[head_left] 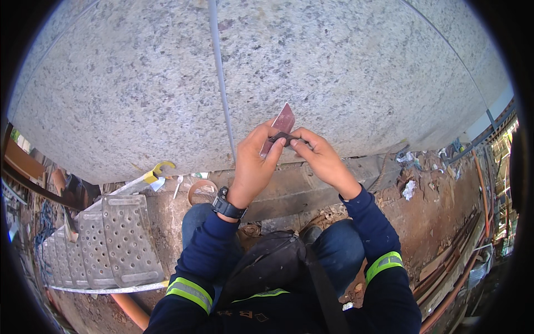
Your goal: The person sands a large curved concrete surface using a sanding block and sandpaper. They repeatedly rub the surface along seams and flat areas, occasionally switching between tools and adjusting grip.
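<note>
Speckled granite wall (334, 72) far, grey vertical joint (221, 83); perforated metal steps (111, 239) near left; red dirt ground (434, 206), pipes (456, 267) right; daylight.

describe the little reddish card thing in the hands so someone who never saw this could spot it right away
Start at the big speckled granite wall with its grey vertical joint. Just right of the joint's lower end, both hands meet; the left hand pinches a thin reddish-brown card, pointed corner up. It is the only flat reddish piece there, unlike the small dark strip across it.
</note>
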`<state>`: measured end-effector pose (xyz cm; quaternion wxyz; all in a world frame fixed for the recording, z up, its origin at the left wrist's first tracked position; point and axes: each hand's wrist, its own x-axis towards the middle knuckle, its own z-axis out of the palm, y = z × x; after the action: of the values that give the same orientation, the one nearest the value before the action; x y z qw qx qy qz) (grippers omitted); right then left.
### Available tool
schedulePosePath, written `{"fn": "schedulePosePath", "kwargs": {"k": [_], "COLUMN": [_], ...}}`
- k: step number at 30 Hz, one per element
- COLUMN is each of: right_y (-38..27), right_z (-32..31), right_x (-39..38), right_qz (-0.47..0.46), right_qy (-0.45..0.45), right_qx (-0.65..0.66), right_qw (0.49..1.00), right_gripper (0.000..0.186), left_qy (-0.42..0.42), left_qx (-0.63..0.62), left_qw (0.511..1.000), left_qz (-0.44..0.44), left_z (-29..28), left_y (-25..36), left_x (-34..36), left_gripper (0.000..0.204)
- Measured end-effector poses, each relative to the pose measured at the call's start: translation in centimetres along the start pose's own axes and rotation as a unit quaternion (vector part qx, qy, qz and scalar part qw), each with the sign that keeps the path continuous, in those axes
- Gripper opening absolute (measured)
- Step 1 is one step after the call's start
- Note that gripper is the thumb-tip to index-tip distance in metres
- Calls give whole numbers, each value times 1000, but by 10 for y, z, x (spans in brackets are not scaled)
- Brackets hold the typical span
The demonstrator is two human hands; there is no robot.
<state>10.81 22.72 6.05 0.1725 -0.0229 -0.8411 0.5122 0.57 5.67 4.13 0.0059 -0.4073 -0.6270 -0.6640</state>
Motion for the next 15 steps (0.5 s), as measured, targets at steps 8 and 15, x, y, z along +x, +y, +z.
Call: {"fn": "schedulePosePath", "kwargs": {"k": [8, 15], "right_y": [-24, -7], "right_z": [10, 15], "right_x": [-6, -2], "right_qz": [23, 12], "right_qy": [25, 49], "right_qx": [15, 90], "right_qw": [999, 995], "right_gripper": [17, 28], "left_qy": [13, -8], "left_qx": [155, 153], "left_qw": [980, 983], "left_qz": [120, 103], "left_z": [4, 8], "left_y": [5, 4], "left_x": [-2, -5], "left_gripper": [20, 18]}}
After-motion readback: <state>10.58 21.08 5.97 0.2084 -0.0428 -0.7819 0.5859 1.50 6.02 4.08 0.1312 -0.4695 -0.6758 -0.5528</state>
